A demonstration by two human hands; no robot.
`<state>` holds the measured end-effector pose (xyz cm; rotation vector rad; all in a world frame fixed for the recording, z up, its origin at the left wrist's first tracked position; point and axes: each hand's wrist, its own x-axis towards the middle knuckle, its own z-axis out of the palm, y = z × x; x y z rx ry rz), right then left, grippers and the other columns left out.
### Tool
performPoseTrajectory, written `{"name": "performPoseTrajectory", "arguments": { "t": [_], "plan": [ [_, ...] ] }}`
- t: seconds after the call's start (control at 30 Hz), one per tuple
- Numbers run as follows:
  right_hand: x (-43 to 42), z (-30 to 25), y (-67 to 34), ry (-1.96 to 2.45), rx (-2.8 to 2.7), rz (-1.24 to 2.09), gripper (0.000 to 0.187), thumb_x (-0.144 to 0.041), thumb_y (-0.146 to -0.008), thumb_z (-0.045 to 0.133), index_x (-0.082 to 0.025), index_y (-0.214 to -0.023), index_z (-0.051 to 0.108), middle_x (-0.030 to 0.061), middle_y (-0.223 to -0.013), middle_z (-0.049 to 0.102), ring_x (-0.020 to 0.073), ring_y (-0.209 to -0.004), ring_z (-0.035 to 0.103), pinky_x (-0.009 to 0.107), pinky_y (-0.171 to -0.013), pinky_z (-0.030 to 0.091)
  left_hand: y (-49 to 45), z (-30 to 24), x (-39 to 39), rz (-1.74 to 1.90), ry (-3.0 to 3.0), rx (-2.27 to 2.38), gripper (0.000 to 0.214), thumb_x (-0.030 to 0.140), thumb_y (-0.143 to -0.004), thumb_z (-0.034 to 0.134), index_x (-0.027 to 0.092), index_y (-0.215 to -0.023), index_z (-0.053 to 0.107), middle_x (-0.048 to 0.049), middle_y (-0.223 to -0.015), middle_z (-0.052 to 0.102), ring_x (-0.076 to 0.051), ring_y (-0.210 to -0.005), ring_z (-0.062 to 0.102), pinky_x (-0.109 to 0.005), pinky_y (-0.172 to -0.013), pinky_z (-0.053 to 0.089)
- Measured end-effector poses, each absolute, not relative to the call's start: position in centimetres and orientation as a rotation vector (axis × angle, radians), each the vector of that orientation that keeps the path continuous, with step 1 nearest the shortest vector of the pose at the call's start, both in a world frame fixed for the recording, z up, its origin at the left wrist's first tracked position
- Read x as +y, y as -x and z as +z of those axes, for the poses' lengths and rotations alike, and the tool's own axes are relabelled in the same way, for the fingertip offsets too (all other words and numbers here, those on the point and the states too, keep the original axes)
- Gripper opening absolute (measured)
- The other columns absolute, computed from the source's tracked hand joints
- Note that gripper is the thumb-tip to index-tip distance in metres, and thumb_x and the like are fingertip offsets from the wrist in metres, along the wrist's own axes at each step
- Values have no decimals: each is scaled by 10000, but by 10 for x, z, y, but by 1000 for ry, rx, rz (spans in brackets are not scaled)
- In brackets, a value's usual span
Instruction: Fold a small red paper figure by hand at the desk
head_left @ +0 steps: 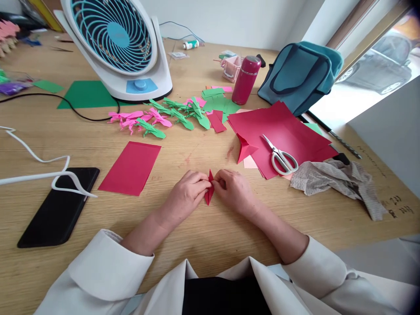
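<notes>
A narrow, folded red paper [208,200] sits between the fingers of both hands, just above or resting on the table [183,227] — which of the two cannot be told. The left hand [189,189] pinches it from one side and the right hand [235,189] from the other, fingers closed to a narrow grip near its middle, one point showing beyond them and one on the near side.

The paper looks partway folded: it is already slim and pointed at both ends, yet without the branching parts of the green folded figures [182,119] and pink folded figures [131,116], which lie beyond the fingers and seem finished. Right of the fingers and a little beyond stands a red folded piece [245,149], apparently partly shaped too. The red rectangle [131,168] left of the fingers remains flat, as do the large red sheets [282,127] farther off to the right, with scissors [278,158] on top.

The fingertips hide the middle of the paper, so its creases there cannot be read, nor how firmly it is pressed. The figures overlap — a sure count is difficult — and a crumpled cloth [337,179], well right of the fingers, adjoins the sheets' near edge.
</notes>
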<state>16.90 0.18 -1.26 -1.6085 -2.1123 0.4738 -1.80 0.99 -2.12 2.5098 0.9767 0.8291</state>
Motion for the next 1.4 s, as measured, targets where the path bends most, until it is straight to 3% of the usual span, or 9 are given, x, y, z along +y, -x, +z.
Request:
{"name": "performPoseTrajectory", "arguments": {
  "t": [0.2, 0.43, 0.6, 0.77, 0.97, 1.4],
  "plan": [
    [2, -16, -171, 1614, -2122, 402, 141, -191, -871, 577, -203, -753, 500, 3, -721, 613, 146, -661, 529, 266, -634, 321, 26, -24, 5, 772, -2677, 903, 222, 95, -946, 515, 145, -1093, 674, -79, -1093, 686, -187, -1015, 628, -340, -905, 554],
    [4, -16, -172, 1555, -2146, 435, 99, -146, -871, 569, -196, -791, 538, -1, -738, 605, 138, -654, 520, 259, -617, 324, 34, -24, 2, 721, -2901, 772, 352, 34, -946, 468, 80, -1274, 587, -121, -1302, 637, -209, -1201, 582, -354, -1055, 517],
    [5, -14, -175, 1516, -2137, 499, 89, -118, -874, 570, -185, -821, 597, 22, -804, 621, 147, -701, 559, 261, -645, 380, 35, -25, 3, 676, -2935, 753, 367, 32, -939, 470, 70, -1288, 578, -120, -1262, 661, -217, -1162, 587, -359, -1019, 543],
    [-5, -14, -191, 1277, -2207, 556, 174, -117, -939, 501, -177, -979, 659, 71, -954, 626, 174, -842, 607, 300, -765, 477, 34, -25, 5, 631, -2889, 773, 408, 36, -930, 481, 85, -1330, 549, -125, -1256, 659, -222, -1131, 587, -396, -1002, 553],
    [-13, -18, -199, 1076, -2317, 448, 288, -93, -950, 462, -168, -1154, 650, 128, -1137, 635, 229, -1025, 603, 402, -893, 516, 32, -22, 7, 690, -2802, 770, 371, -21, -893, 457, 92, -1210, 614, -133, -1204, 677, -225, -1129, 601, -413, -979, 568],
    [-13, -21, -203, 969, -2468, 295, 341, -138, -994, 422, -155, -1269, 622, 146, -1176, 658, 244, -966, 578, 434, -855, 543, 33, -26, 7, 646, -2827, 799, 458, 2, -923, 424, 79, -1361, 532, -154, -1297, 635, -233, -1180, 577, -418, -1010, 559]
  ]
}}
